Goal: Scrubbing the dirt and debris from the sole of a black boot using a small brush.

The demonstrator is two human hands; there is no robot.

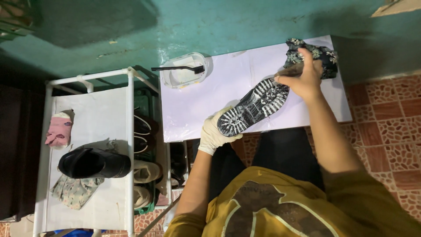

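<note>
My left hand (213,131), in a white glove, grips the heel end of a black shoe (254,105) turned sole up over a white table (206,94). The treaded sole is streaked with white. My right hand (303,78) is bare and holds a brush (290,70) with a wooden handle against the toe end of the sole. A dark floral cloth (322,52) lies on the table just behind my right hand.
A clear plastic bowl (184,70) with a black brush (175,68) laid across it stands at the table's far left. To the left, a white rack (87,109) holds another black shoe (94,163), a pink cloth (59,130), a patterned rag (74,191) and several shoes on lower shelves.
</note>
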